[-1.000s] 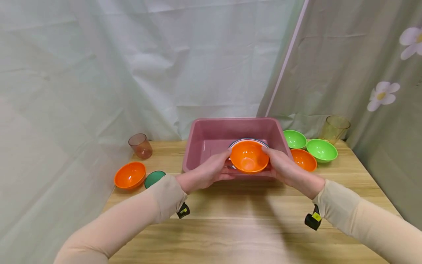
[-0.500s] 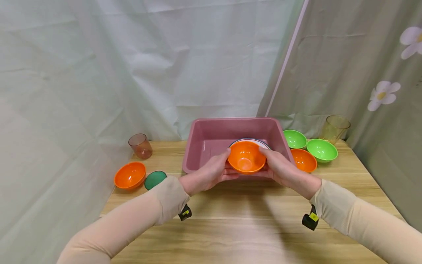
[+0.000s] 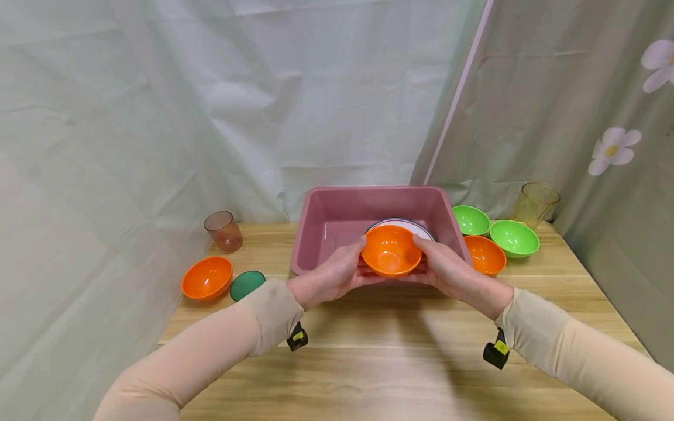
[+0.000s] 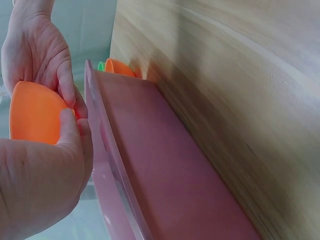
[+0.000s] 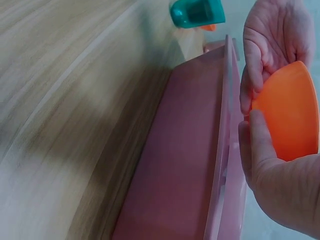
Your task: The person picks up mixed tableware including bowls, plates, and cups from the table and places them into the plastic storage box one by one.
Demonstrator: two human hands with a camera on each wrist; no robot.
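Observation:
An orange bowl (image 3: 391,250) is held up between both hands, its open side tilted toward me. My left hand (image 3: 337,273) grips its left side, thumb at the rim and fingers beneath. On the right side my right hand (image 3: 447,268) holds it the same way. Both wrist views show the fingertips meeting under the bowl (image 4: 37,112), close over the near wall of the pink basin (image 3: 374,199). Behind the bowl, a white plate (image 3: 421,229) with a dark rim lies in the basin, partly covered by the bowl.
Left of the basin are a reddish clear cup (image 3: 223,232), another orange bowl (image 3: 207,278) and a green cup (image 3: 247,285). To the right stand two green bowls (image 3: 514,238), an orange bowl (image 3: 484,255) and a yellowish clear cup (image 3: 534,204). Curtains (image 3: 337,105) hang behind the wooden table (image 3: 368,374).
Both hands have shifted slightly left with the orange bowl, uncovering more of the plate's right side. The hold on the bowl looks the same.

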